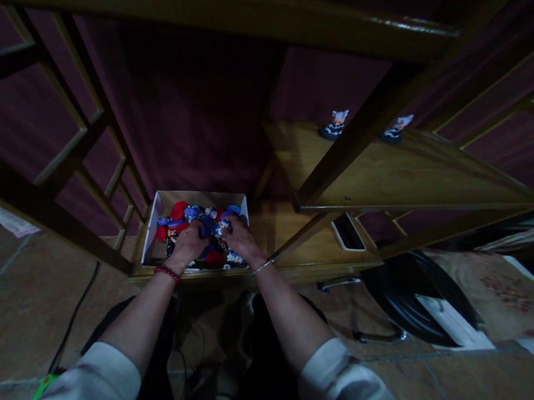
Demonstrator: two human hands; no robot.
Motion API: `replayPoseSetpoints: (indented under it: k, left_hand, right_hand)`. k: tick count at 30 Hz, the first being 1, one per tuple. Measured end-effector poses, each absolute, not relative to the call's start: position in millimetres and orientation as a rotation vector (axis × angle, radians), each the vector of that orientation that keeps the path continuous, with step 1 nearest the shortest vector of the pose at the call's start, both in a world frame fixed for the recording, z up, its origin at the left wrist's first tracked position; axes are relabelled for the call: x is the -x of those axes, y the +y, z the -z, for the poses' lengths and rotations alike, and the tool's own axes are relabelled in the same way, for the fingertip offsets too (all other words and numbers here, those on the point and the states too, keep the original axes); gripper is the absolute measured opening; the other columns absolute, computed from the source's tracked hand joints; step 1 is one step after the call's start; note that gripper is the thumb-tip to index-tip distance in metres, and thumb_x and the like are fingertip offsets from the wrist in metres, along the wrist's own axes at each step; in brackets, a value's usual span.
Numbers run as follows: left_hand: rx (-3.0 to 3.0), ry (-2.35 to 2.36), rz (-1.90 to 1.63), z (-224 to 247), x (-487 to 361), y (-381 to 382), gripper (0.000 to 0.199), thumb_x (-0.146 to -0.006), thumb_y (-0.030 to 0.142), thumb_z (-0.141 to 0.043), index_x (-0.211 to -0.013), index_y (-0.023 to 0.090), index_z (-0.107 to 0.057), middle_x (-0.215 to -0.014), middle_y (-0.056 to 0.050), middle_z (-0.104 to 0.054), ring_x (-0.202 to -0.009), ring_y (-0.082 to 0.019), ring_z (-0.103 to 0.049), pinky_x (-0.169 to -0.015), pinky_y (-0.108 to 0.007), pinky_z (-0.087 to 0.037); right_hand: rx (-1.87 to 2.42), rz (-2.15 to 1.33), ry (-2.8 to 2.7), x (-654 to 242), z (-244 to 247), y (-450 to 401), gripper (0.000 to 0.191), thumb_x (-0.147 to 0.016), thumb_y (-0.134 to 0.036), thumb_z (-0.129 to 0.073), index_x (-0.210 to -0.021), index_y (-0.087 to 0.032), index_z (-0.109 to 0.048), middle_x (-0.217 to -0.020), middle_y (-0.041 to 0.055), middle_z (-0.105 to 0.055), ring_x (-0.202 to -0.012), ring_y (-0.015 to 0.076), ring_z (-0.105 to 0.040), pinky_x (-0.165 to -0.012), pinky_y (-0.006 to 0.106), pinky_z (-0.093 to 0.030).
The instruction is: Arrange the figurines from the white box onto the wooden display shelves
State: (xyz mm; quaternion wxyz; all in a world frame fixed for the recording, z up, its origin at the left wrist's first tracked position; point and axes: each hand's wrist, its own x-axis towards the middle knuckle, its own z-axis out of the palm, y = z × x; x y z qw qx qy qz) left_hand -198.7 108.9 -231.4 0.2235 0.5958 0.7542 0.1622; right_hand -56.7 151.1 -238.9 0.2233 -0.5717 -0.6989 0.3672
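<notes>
A shallow white cardboard box point(148, 233) is full of small figurines in red, blue and white, several with round bases. Both my hands reach into it. My left hand point(189, 242), with a red bracelet at the wrist, has its fingers curled over dark blue pieces in the middle; what it grips is hidden. On the right side of the box, my right hand point(240, 238), wearing a silver bracelet, closes on a blue-and-white figurine point(222, 227). Red round pieces point(179, 210) lie along the back left, and another red piece point(214, 259) lies near the front edge.
The box stands on a low wooden shelf point(275, 225) between lattice frames point(66, 155). Two figurines, one left point(335, 125) and one right point(396, 129), stand on a higher shelf. A white-rimmed dark rectangular object point(348, 233) lies lower down. A black round stool point(413, 299) is at right.
</notes>
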Motion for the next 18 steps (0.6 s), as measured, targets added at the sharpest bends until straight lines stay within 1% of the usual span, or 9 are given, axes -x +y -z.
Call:
replayPoseSetpoints:
  k: [4, 6, 8, 12, 15, 18]
  left_hand:
    - [-1.63, 2.025, -0.528, 234.4, 200.7, 109.9, 0.045, -0.069, 0.014, -0.053, -0.114, 0.013, -0.049, -0.095, -0.011, -0.064, -0.088, -0.021, -0.059, -0.075, -0.027, -0.041]
    - [-1.627, 2.016, -0.568, 236.5, 202.5, 110.0, 0.046, -0.069, 0.01, -0.051, -0.115, 0.014, -0.05, -0.096, -0.01, -0.064, -0.089, -0.021, -0.059, -0.076, -0.027, -0.041]
    - [-1.607, 2.007, -0.602, 239.1, 204.5, 110.6, 0.047, -0.068, 0.008, -0.05, -0.114, 0.016, -0.051, -0.093, -0.009, -0.065, -0.086, -0.02, -0.059, -0.075, -0.027, -0.042]
    - [-1.477, 1.923, -0.677, 243.2, 206.2, 114.0, 0.049, -0.067, 0.003, -0.047, -0.113, 0.017, -0.053, -0.079, -0.005, -0.066, -0.07, -0.016, -0.06, -0.066, -0.025, -0.044]
    - [-1.257, 1.797, -0.801, 242.4, 203.7, 115.4, 0.051, -0.067, -0.001, -0.045, -0.114, 0.015, -0.052, -0.08, -0.004, -0.065, -0.062, -0.013, -0.06, -0.057, -0.023, -0.045]
    - [-1.011, 1.636, -0.946, 237.6, 200.4, 113.9, 0.052, -0.066, -0.004, -0.043, -0.115, 0.013, -0.05, -0.08, -0.004, -0.065, -0.061, -0.011, -0.06, -0.054, -0.02, -0.045]
  right_hand:
    - [1.534, -1.038, -1.922, 57.1, 239.4, 150.6, 0.032, -0.073, -0.017, -0.052, -0.103, -0.025, -0.053, -0.081, -0.0011, -0.057, -0.073, 0.0133, -0.056, -0.074, 0.025, -0.042]
    - [1.51, -1.053, -1.9, 56.8, 240.7, 150.9, 0.032, -0.072, -0.016, -0.053, -0.103, -0.026, -0.053, -0.08, -0.0015, -0.057, -0.072, 0.0129, -0.056, -0.073, 0.024, -0.043]
    - [1.499, -1.065, -1.882, 56.5, 242.2, 151.4, 0.032, -0.072, -0.016, -0.052, -0.102, -0.026, -0.053, -0.081, -0.0019, -0.057, -0.071, 0.0127, -0.056, -0.072, 0.024, -0.043]
    - [1.482, -1.084, -1.875, 56.8, 244.7, 152.7, 0.032, -0.071, -0.016, -0.053, -0.101, -0.027, -0.053, -0.08, -0.0027, -0.057, -0.071, 0.012, -0.056, -0.07, 0.023, -0.044]
    - [1.465, -1.113, -1.847, 58.4, 247.7, 154.3, 0.033, -0.07, -0.016, -0.053, -0.101, -0.025, -0.052, -0.08, -0.003, -0.057, -0.071, 0.0114, -0.055, -0.069, 0.023, -0.046]
    - [1.433, -1.153, -1.805, 60.6, 252.0, 156.3, 0.031, -0.071, -0.017, -0.051, -0.101, -0.025, -0.052, -0.082, -0.0026, -0.057, -0.07, 0.011, -0.057, -0.066, 0.023, -0.048]
